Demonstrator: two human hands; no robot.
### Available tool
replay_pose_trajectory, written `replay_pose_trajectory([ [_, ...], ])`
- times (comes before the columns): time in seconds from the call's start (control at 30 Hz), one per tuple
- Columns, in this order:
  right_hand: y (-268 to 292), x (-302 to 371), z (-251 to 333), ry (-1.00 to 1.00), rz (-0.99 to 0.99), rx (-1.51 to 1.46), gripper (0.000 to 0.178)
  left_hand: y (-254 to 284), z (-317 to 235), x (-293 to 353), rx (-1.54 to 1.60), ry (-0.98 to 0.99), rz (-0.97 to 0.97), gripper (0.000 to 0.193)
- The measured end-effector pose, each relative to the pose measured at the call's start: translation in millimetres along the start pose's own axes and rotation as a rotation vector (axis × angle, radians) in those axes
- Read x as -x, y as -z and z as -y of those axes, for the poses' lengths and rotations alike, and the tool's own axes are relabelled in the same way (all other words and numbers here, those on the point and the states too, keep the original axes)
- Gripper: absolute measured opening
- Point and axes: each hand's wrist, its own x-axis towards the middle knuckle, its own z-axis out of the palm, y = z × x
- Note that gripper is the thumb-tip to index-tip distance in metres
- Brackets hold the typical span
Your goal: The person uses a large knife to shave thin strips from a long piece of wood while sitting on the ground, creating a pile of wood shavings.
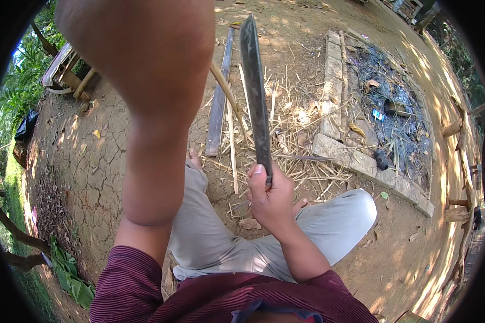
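Right hand (273,200): wrapped round my machete (255,89) by its handle, blade pointing away from me.
Left hand (140,46): raised, near the camera; grip I cannot tell.
Wooden stick (224,85): left of the blade, slanting toward it.

Long dark metal machete (257,97): in the right hand (272,199), ahead of the body
Long narrow grey slat (216,124): on the ground (108,172), left of the machete
Thin straw-coloured strips (296,129): between machete and brick border
Low pale rectangular brick border (331,107): right, dark ash (382,81) inside
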Motion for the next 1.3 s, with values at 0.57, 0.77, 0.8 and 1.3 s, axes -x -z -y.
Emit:
replay_pose_trajectory([
  [0.57, -9.0, -7.2, -10.9, -0.063, 0.073, 0.095, 0.018, -13.9, -2.7, 12.5, -0.014, 0.035, 0.049, 0.056],
  [0.77, -1.2, 6.3, 19.9, 0.017, -0.006, -0.021, 0.025, -11.4, -7.9, 19.2, -0.026, 0.026, 0.065, 0.056],
  [0.8, -6.6, 5.4, 13.1, -0.001, -0.014, 0.017, 0.025, -14.1, -9.0, 19.6, -0.022, 0.028, 0.067, 0.056],
  [1.3, -11.3, -11.1, -1.8, -0.062, 0.042, 0.092, 0.024, -11.5, -7.3, 0.1, -0.035, 0.005, 0.069, 0.055],
])
